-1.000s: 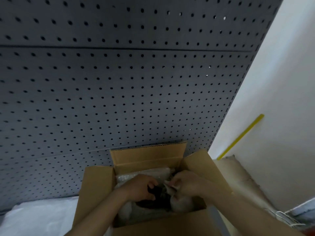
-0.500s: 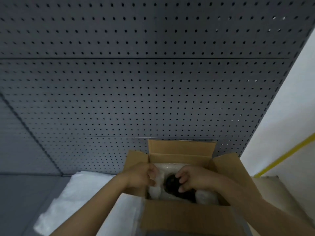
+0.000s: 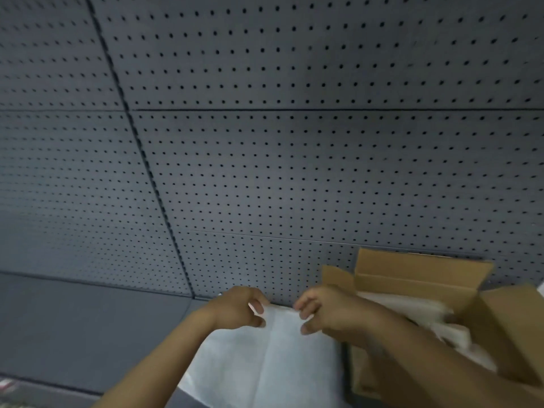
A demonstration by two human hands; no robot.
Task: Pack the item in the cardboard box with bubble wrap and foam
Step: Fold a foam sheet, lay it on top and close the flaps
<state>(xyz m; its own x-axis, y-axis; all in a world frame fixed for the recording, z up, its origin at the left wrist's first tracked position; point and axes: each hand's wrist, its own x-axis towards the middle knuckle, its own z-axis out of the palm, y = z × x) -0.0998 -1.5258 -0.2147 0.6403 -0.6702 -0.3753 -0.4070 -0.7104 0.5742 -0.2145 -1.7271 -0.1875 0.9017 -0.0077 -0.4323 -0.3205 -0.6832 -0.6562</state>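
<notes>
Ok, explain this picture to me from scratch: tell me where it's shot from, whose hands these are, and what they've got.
There is no machine here. A person wears a camera on the head, so this single view looks forward and down over their own arms. The left hand and right hand both pinch the top edge of a thin white foam sheet, which hangs down between the forearms. To the right stands an open brown cardboard box with its flaps up and pale wrapping showing inside; the packed item is not visible. Behind everything is a grey perforated wall panel.
</notes>
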